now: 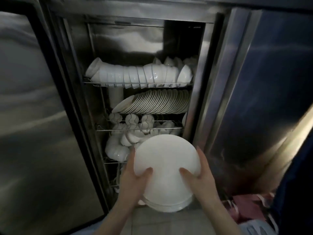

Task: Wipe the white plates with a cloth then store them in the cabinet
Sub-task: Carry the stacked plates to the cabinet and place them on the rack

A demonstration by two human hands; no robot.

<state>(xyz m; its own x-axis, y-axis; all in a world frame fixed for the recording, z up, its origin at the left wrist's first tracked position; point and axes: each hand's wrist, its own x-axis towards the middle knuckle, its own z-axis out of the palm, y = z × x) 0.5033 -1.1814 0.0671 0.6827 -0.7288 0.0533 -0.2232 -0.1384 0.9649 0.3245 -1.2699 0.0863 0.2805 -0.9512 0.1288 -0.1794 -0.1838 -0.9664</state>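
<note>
I hold a stack of round white plates (166,168) in front of the lower part of an open steel cabinet (210,92). My left hand (133,182) grips the stack's left edge, thumb on the top plate. My right hand (201,177) grips the right edge in the same way. The stack tilts towards the cabinet opening, and several plate rims show at its near bottom edge. No cloth is visible.
Wire racks inside hold white bowls (138,75) on top, a row of upright plates (157,102) below, then small cups and spoons (135,126). The open steel door (271,99) stands at the right. A pink bag (245,207) lies on the tiled floor.
</note>
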